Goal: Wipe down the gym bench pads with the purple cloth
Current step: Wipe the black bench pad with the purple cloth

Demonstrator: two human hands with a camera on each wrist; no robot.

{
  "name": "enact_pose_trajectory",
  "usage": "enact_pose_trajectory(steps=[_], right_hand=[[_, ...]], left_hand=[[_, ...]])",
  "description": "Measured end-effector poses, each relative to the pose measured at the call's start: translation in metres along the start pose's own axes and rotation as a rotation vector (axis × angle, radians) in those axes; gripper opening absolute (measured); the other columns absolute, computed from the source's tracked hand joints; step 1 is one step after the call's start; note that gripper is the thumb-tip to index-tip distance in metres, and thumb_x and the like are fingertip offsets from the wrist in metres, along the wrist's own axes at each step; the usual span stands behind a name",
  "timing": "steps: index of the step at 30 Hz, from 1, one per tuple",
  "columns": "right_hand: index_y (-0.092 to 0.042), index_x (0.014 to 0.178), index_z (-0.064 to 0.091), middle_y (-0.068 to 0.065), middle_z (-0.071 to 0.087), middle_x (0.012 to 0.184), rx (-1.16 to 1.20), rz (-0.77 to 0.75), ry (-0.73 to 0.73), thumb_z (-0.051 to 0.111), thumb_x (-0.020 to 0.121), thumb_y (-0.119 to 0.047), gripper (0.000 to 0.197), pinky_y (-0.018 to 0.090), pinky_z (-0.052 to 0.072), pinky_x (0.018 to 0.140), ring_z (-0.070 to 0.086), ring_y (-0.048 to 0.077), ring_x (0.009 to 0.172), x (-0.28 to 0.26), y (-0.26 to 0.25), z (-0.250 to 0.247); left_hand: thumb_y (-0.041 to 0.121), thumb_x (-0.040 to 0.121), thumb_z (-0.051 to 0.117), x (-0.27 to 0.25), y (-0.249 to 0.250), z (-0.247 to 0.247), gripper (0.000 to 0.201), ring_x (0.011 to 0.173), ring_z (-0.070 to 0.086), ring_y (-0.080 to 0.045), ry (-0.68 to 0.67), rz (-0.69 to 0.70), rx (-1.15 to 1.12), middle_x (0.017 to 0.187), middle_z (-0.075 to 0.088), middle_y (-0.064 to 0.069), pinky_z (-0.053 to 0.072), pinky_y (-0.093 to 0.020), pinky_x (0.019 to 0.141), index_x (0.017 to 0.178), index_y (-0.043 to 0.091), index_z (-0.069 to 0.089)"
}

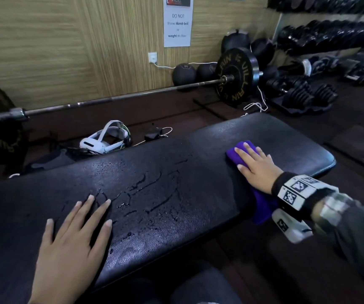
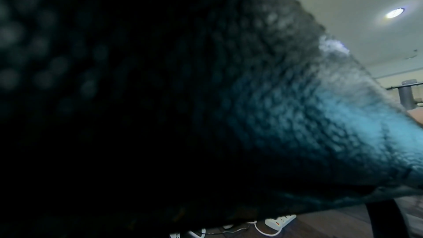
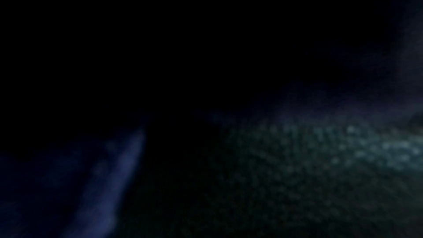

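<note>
A long black bench pad point(image 1: 165, 172) runs across the head view, with wet streaks and droplets on its middle. My right hand point(image 1: 254, 165) lies flat with straight fingers on the purple cloth point(image 1: 240, 150), pressing it onto the pad's right part; more of the cloth hangs over the near edge below my wrist. My left hand point(image 1: 76, 233) rests flat on the pad's near left, fingers spread, holding nothing. Close against the left wrist camera is the pad's grained black surface point(image 2: 297, 115). The right wrist view is dark and blurred.
A loaded barbell point(image 1: 119, 97) lies on the floor behind the bench along the wall. A white headset point(image 1: 106, 139) and a small black device point(image 1: 153, 134) with a cord sit on the floor near the bench. Dumbbell racks point(image 1: 330, 36) stand at the far right.
</note>
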State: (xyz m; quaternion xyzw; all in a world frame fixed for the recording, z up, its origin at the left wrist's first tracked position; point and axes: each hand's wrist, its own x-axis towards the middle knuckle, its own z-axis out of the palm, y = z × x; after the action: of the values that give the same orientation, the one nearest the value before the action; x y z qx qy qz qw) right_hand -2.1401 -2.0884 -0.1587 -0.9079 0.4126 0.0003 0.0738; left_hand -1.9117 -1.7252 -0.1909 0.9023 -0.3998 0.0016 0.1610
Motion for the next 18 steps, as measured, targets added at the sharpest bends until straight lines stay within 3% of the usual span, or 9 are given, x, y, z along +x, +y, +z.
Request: enact_pose_trajectory(steps=[3,5,8,10,13,18], right_hand=[[-0.038,0.146,-0.003,-0.010,-0.013,0.154,0.041,0.007,-0.138,0.036,0.097,-0.041,0.063,0.051,0.004,0.115,-0.012,0.028,0.143,-0.009,0.013,0.002],[-0.043,0.144,-0.009,-0.005,-0.019,0.154,0.060,0.000,-0.211,0.033,0.097,-0.040,0.063,0.053,0.005,0.115,-0.015,0.029,0.142,-0.006,0.019,0.000],[-0.031,0.145,-0.014,0.009,-0.018,0.154,-0.059,-0.033,-0.275,0.028,0.101,-0.028,0.061,0.045,-0.002,0.116,-0.017,0.025,0.142,0.017,0.001,-0.012],[-0.024,0.146,-0.013,0.015,-0.015,0.154,-0.104,-0.060,-0.273,0.029,0.101,-0.024,0.062,0.040,-0.002,0.116,-0.014,0.023,0.143,0.040,-0.023,-0.021],[-0.026,0.147,-0.009,0.016,-0.014,0.154,-0.137,-0.103,-0.269,0.033,0.100,-0.027,0.062,0.039,0.000,0.116,-0.011,0.022,0.143,0.079,-0.052,-0.024],[-0.033,0.147,0.002,0.005,-0.011,0.156,-0.039,-0.158,-0.328,0.040,0.097,-0.021,0.064,0.041,-0.003,0.115,-0.010,0.023,0.144,0.136,-0.072,-0.032]], left_hand=[[0.064,0.090,0.021,-0.001,0.001,0.001,0.056,0.144,0.026,-0.004,0.020,-0.008,-0.019,0.155,0.037,0.016,0.018,-0.053,0.117,0.142,0.053,0.039],[0.063,0.090,0.023,-0.001,0.002,0.002,0.055,0.144,0.027,-0.003,0.032,-0.015,-0.033,0.154,0.038,0.017,0.017,-0.052,0.117,0.141,0.054,0.040],[0.062,0.090,0.025,0.001,0.002,0.004,0.053,0.142,0.027,-0.002,0.048,-0.019,-0.034,0.152,0.041,0.017,0.018,-0.052,0.117,0.139,0.054,0.043],[0.059,0.089,0.029,0.002,0.002,0.004,0.052,0.140,0.030,-0.004,0.069,-0.019,-0.028,0.150,0.046,0.013,0.023,-0.055,0.114,0.138,0.051,0.048],[0.058,0.090,0.030,0.001,0.003,0.005,0.052,0.139,0.033,-0.005,0.082,-0.018,-0.028,0.147,0.049,0.012,0.026,-0.056,0.111,0.136,0.049,0.051],[0.067,0.094,0.012,0.006,0.002,0.009,0.059,0.142,0.027,-0.002,0.123,-0.008,-0.035,0.144,0.053,0.010,0.024,-0.049,0.110,0.132,0.048,0.053]])
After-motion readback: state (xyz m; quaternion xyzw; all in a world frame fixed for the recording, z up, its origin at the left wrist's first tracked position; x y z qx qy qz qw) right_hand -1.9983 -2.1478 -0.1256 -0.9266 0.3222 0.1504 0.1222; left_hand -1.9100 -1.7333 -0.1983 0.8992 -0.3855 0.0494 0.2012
